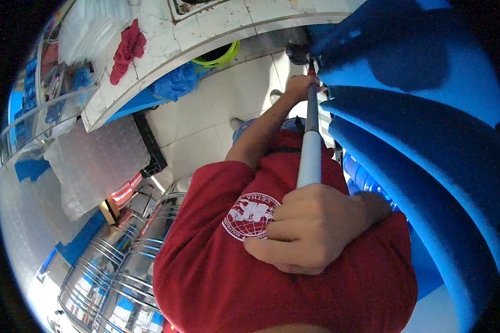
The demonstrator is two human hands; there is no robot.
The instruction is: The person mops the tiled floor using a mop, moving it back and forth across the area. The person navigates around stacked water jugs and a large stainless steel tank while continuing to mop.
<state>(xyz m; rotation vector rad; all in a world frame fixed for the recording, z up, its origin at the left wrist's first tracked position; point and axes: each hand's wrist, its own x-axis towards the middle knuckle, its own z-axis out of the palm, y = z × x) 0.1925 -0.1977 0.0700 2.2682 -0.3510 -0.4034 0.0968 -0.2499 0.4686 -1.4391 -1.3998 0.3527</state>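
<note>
Fingers [278,230] of the right hand [311,227] are clenched around the upper end of a long grey pole [310,150], gripping it close against the chest of the red shirt [216,266]. Farther down the pole, the left hand [301,87] is wrapped around it too, the arm stretched out full length toward the floor [205,127]. The pole runs almost straight away from the person, from the near fist down to a dark head [299,54] that sits at the foot of the tiled surface [166,44], where the white floor tiles meet its front edge. Whether that head touches the floor cannot be told.

Just right of the pole stand large blue curved panels [416,139], close beside it along most of its length; a blue water jug [366,183] shows between them and the shirt. On the tiled surface near its front edge lies a crumpled red cloth [128,50], and under that edge sit a blue bag [175,83] and a yellow-green ring [222,55]. To the person's left, a clear plastic sheet [94,161] hangs over a black crate [153,150], and shiny steel racks [122,261] stand at the lower left.
</note>
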